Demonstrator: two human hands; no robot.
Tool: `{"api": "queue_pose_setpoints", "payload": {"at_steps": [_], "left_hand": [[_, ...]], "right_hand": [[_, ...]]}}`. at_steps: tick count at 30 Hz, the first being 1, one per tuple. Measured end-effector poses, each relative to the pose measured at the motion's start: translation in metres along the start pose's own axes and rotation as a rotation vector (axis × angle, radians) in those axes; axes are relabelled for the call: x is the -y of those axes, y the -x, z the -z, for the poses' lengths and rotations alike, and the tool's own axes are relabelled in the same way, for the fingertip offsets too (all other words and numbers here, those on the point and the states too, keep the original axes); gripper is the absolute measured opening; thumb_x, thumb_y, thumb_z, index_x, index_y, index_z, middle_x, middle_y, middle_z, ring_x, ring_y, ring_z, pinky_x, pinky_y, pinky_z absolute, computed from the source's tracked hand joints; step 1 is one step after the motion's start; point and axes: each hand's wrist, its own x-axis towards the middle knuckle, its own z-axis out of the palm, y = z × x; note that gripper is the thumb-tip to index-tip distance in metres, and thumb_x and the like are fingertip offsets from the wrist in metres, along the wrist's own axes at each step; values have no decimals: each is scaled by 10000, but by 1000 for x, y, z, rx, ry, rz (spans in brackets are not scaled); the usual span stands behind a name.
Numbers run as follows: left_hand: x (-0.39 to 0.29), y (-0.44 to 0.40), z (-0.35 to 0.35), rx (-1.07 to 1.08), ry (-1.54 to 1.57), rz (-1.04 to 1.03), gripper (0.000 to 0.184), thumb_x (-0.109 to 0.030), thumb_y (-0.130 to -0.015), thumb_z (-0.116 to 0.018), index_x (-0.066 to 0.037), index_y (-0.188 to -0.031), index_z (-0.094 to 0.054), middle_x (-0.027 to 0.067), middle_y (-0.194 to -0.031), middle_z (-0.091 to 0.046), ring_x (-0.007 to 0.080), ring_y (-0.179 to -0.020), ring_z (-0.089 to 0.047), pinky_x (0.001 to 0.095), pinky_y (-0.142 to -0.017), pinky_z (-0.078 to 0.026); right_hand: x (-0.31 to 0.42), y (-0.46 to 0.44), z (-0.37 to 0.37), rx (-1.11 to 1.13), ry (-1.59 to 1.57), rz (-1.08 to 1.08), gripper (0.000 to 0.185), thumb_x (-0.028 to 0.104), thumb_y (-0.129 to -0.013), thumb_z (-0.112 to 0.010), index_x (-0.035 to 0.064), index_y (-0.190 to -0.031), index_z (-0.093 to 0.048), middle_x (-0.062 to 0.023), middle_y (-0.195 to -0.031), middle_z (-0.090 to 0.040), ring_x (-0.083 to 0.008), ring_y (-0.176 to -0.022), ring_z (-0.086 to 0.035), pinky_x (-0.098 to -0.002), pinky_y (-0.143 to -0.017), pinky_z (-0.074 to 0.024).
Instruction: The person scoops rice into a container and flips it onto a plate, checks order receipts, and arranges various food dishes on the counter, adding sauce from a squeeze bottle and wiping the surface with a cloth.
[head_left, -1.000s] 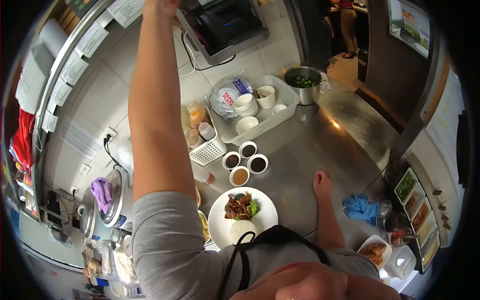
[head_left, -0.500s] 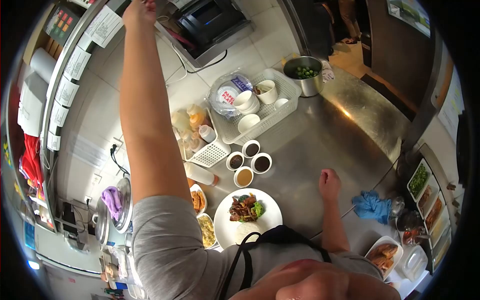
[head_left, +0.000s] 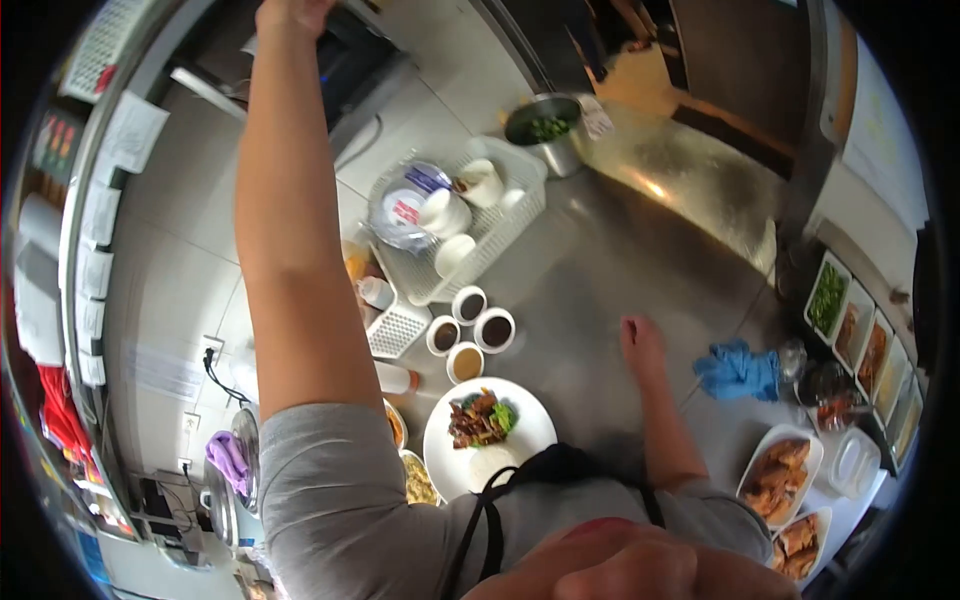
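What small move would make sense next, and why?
Perhaps bring the left hand down toward the plate: that hand is raised at the picture's edge, while the plate, holding food, sits near the body, with the right hand off to its side.

Blurred red lettering (head_left: 405, 209) on wrapped plates (head_left: 388, 222), shelf-edge slips (head_left: 93, 268) unreadable

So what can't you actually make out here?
All in the head view:
- Left hand: cut off by the top edge, so whatever it may hold is unclear.
- Right hand: its curled fingers hide the palm.
- White mound on the plate: partly covered by the black apron.
- Legs beyond the doorway: the top edge cuts off the rest.
- Wall sheets: writing too blurred to read.
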Motion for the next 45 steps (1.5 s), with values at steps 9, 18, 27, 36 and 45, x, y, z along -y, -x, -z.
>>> {"api": "queue_pose_setpoints", "payload": {"at_steps": [9,18,27,36,45], "left_hand": [[340,357,70,274,-491,1185,143,-92,-742,-508,17,-834,-518,122,-685,-561,185,-489,-545,306,-421,-444],[347,368,87,545,-649,1412,170,-161,-713,-576,-32,-816,-539,60,-712,-571,147,-549,-563,222,-452,-428],[351,379,89,569,-711,1249,113,-96,-685,-576,11,-716,-559,72,-629,-561,142,-480,-553,221,-404,-425],[357,382,87,535,-719,1184,77,-15,-677,-554,47,-630,-552,112,-570,-563,175,-446,-562,248,-348,-421],[371,376,107,1144,-1136,659,211,-172,-703,-508,27,-721,-575,166,-713,-599,237,-589,-597,357,-601,-477]], "right_hand": [[8,-45,23,-286,-112,170,199,14,-697,-521,115,-867,-537,-49,-884,-499,-207,-819,-483,-320,-723,-382],[-16,-39,8,-44,560,216,165,105,-644,-522,189,-767,-593,-26,-990,-457,-251,-978,-375,-416,-812,-278],[10,-46,-16,95,560,98,134,141,-683,-523,210,-761,-607,-88,-1194,-354,-327,-1164,-215,-552,-941,-105],[13,-40,-11,-21,657,68,112,188,-709,-514,191,-751,-618,-104,-1194,-379,-348,-1162,-252,-563,-928,-110],[-50,-53,28,-525,487,92,149,107,-613,-573,190,-737,-576,-88,-1073,-482,-286,-1027,-415,-437,-833,-288]]}}
